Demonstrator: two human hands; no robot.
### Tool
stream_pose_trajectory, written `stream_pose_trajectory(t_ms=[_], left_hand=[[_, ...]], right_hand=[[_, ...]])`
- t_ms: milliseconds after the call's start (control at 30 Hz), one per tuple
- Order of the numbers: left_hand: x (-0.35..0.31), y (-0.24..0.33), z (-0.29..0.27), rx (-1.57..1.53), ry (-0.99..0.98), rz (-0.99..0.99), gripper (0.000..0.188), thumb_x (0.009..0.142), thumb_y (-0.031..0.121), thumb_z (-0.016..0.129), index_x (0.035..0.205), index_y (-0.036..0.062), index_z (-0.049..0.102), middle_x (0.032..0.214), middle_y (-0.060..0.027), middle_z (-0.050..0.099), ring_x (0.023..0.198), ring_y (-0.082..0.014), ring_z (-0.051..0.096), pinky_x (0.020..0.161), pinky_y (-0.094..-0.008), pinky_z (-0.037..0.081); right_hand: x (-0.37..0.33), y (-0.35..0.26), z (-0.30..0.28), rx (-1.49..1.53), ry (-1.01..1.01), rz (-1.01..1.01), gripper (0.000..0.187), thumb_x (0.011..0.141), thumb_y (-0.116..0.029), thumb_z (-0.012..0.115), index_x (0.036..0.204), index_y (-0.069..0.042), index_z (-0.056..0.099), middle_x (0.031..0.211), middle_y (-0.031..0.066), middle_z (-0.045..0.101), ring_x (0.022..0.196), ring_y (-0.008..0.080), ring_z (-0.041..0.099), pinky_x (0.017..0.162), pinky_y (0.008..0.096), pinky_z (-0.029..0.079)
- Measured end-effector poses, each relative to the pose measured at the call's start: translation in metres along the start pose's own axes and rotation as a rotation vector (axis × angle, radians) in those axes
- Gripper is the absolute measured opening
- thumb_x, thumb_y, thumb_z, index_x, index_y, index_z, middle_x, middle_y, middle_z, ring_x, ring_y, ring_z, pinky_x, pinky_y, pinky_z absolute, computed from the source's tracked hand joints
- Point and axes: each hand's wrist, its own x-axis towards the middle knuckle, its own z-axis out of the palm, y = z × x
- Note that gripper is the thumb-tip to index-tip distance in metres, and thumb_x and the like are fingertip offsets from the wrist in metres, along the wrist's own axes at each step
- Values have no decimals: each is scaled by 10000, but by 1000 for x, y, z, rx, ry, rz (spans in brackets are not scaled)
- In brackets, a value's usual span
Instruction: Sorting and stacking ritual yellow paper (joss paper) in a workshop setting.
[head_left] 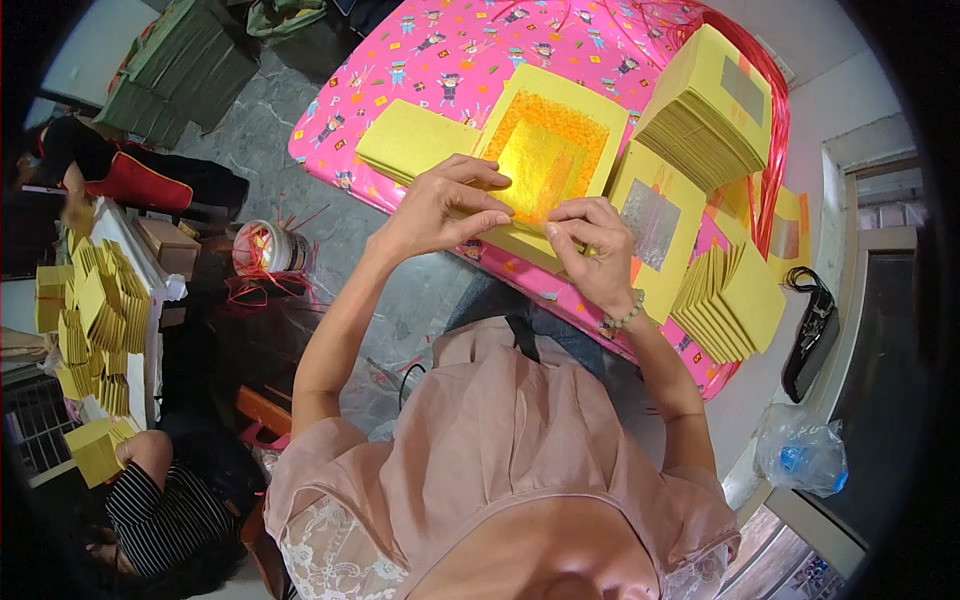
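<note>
The left hand (440, 207), thumb and fingers apart, borders the gold sheet (540, 165) lying on the yellow paper stack (603, 108); whether the right hand (598, 255) grips the sheet's near corner, I cannot tell. Aligning seems in hand; the next move likely calls for light smoothing.

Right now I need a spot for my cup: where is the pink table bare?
Widest: the pink cloth beyond the left stack and middle stack, toward the far-left corner. A small wedge separates the middle stack from the tall stack. Crowded: the right side, with fanned papers and red strands.
</note>
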Motion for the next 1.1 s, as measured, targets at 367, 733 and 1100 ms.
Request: stream_pose_trajectory(t_ms=[367,733,1100], left_hand=[[-3,0,6,-48,58,-54,148,814,203,782,934,121,809,1095,-82,713,1130,-263,626,928,-380,524],[-3,3,4,-44,32,-77,152,826,183,779,954,105,805,1093,-77,716,1123,-247,626,947,-368,507],[9,5,-9,-98,-25,-158,134,844,207,772,938,120,808,1056,-90,734,1056,-240,662,902,-353,525]], right_hand=[[-2,1,5,57,52,14,48,783,-92,743,781,-47,760,854,45,698,829,222,630,760,343,487],[-3,3,6,102,92,-3,86,789,-111,728,739,-41,734,840,49,687,832,228,630,756,367,469],[2,1,-8,-7,27,-122,132,849,-199,731,826,-69,738,834,64,679,797,238,647,714,374,497]])
